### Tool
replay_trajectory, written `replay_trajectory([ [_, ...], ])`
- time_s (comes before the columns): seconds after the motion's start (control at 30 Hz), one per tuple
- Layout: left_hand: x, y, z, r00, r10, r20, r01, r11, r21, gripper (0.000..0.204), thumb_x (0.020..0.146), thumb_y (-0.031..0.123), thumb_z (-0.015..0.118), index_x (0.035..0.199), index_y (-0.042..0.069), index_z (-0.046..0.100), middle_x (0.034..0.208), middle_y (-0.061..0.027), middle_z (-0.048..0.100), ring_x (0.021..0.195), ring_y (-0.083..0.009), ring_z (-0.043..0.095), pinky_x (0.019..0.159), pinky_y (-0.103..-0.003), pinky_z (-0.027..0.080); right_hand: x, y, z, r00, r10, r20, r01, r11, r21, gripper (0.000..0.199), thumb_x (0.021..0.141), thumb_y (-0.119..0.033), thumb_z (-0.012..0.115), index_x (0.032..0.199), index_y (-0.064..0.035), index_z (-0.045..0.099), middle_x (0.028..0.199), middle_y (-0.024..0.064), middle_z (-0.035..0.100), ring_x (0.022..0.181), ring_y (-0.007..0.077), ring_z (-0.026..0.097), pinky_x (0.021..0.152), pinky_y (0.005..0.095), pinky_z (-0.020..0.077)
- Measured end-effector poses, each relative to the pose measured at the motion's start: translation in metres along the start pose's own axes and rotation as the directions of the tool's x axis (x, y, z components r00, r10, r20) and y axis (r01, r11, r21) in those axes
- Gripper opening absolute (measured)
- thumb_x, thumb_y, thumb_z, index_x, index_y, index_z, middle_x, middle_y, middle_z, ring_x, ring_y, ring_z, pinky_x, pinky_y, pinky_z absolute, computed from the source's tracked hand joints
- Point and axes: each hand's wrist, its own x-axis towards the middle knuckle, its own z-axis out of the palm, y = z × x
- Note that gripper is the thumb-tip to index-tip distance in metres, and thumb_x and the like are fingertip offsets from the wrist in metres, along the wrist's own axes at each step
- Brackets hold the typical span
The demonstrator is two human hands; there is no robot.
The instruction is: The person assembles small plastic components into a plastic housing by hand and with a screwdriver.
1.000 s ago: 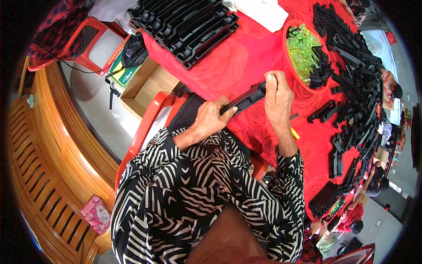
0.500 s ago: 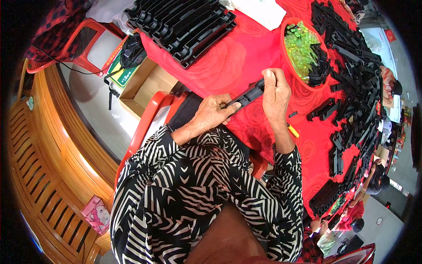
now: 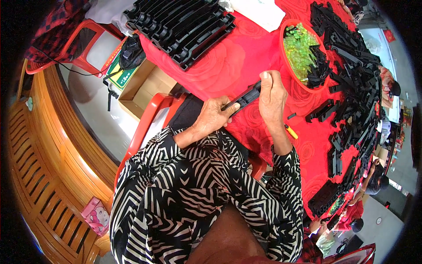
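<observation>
Between my two hands is a long black plastic part (image 3: 247, 96), held slantwise above the near edge of the table. My left hand (image 3: 214, 115) grips its lower left end, thumb lying on top. At the upper right end, my right hand (image 3: 272, 94) is closed round the part with the thumb pressed on its tip. To the right of that hand stands a red basket (image 3: 283, 53) holding yellow-green translucent pieces (image 3: 300, 52) and small black pieces (image 3: 317, 72). A yellow-handled tool (image 3: 290, 131) and a tiny black piece (image 3: 291, 116) lie beside my right wrist.
Black plastic parts (image 3: 347, 83) are heaped along the table's right side. Rows of similar long parts (image 3: 189, 31) lie at the far left on the red tablecloth (image 3: 211, 72). A red chair (image 3: 147, 119), a cardboard box (image 3: 145, 88) and a wooden bench (image 3: 48, 185) stand left. Other people work at right.
My right hand has shifted slightly left and its grip at the part's tip has changed a little. Both hands still hold the black part.
</observation>
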Motion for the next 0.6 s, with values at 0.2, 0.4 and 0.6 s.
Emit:
replay_trajectory([
  [0.2, 0.001, -0.003, 0.000, 1.000, 0.017, -0.009, -0.017, 1.000, -0.012, 0.031, 0.085, 0.027, 0.059, 0.069, 0.000, 0.055, 0.048, -0.0044, 0.052, 0.041, -0.0103, 0.050, 0.040, -0.028, 0.039, 0.000, 0.000, 0.004, 0.998, 0.046, 0.031, -0.043, 0.997, -0.067, 0.026, 0.092, -0.024, 0.044, 0.083, -0.0004, 0.050, 0.064, 0.0202, 0.054, 0.061, 0.0378, 0.055, 0.054, 0.0442, 0.0409],
  [0.4, 0.000, -0.002, -0.001, 1.000, 0.016, 0.005, -0.016, 1.000, 0.008, 0.031, 0.086, 0.027, 0.058, 0.071, 0.001, 0.055, 0.048, -0.0048, 0.052, 0.040, -0.0107, 0.049, 0.039, -0.028, 0.038, -0.001, -0.002, 0.001, 0.996, 0.060, 0.069, -0.055, 0.996, -0.069, 0.025, 0.091, -0.024, 0.045, 0.083, -0.0002, 0.050, 0.064, 0.0190, 0.053, 0.060, 0.0365, 0.056, 0.054, 0.0432, 0.0417],
  [0.6, 0.000, -0.010, -0.002, 0.999, 0.047, -0.016, -0.047, 0.998, -0.031, 0.030, 0.087, 0.027, 0.057, 0.073, 0.000, 0.054, 0.047, -0.0035, 0.050, 0.038, -0.0097, 0.045, 0.038, -0.028, 0.037, 0.008, 0.015, -0.027, 0.992, -0.069, -0.109, 0.073, 0.997, 0.035, 0.023, 0.090, -0.021, 0.047, 0.102, -0.0011, 0.051, 0.094, 0.0139, 0.057, 0.069, 0.0206, 0.056, 0.063, 0.0325, 0.0448],
])
